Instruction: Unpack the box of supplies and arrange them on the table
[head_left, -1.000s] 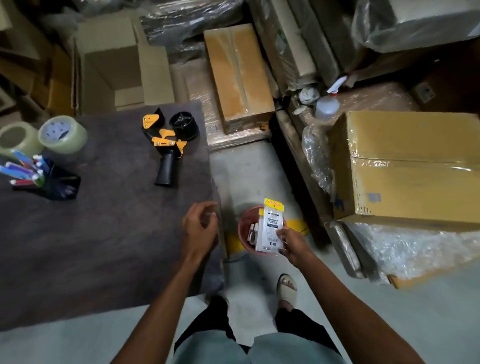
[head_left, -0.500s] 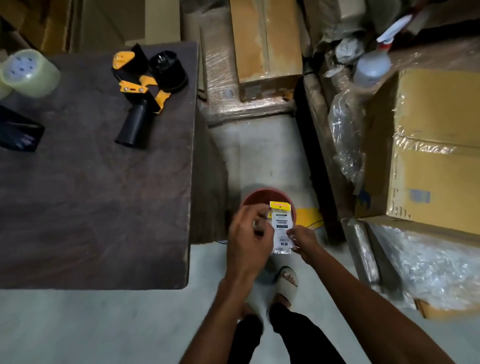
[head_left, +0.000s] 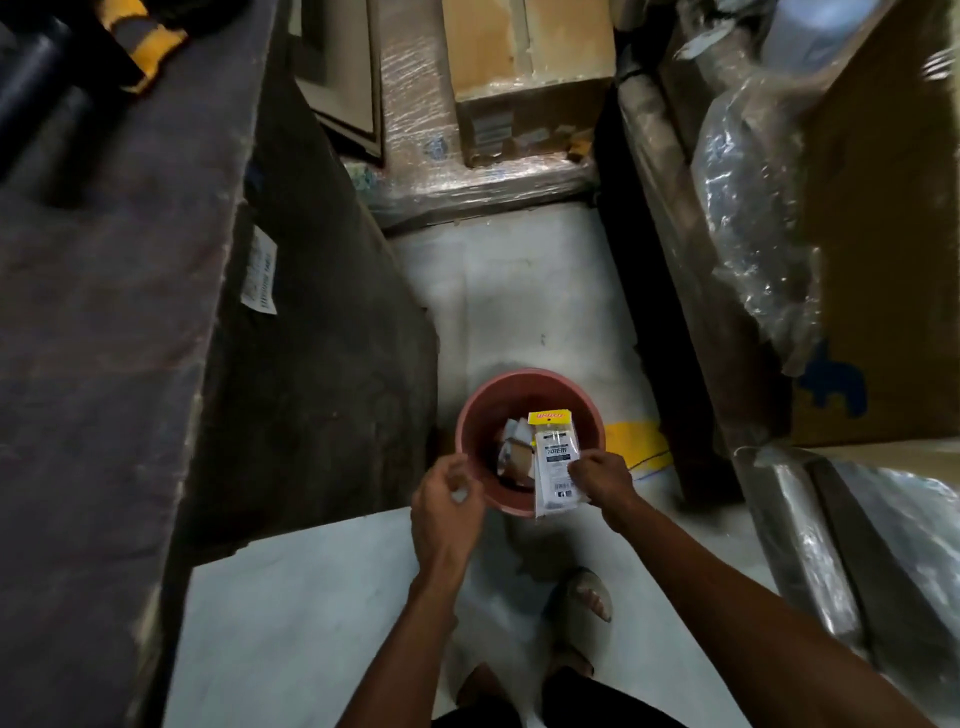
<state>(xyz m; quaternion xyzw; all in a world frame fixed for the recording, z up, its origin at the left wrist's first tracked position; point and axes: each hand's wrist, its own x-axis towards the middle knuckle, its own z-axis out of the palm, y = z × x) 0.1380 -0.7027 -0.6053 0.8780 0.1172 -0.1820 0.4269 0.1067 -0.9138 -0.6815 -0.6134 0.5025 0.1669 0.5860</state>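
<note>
A reddish-brown plastic bucket (head_left: 472, 410) stands on the floor beside the dark table (head_left: 104, 322). Over it my right hand (head_left: 602, 480) pinches a clear packet with a yellow header card (head_left: 555, 457), held upright above the bucket's near rim. My left hand (head_left: 447, 499) hovers at the bucket's left rim, fingers curled around a small pale scrap. More wrapped packets (head_left: 514, 454) lie inside the bucket. A black and yellow tape dispenser (head_left: 119, 47) rests on the table's far end, partly cut off.
Shrink-wrapped cardboard boxes (head_left: 524, 78) block the floor ahead. A large carton and plastic-covered bundles (head_left: 852, 270) crowd the right side. My sandalled foot (head_left: 584, 603) is just behind the bucket. A yellow floor marking (head_left: 636, 441) shows by the bucket.
The view has dropped towards the floor and the bucket. My left hand left the table edge and came beside the bucket. The packet stays in my right hand over the bucket.
</note>
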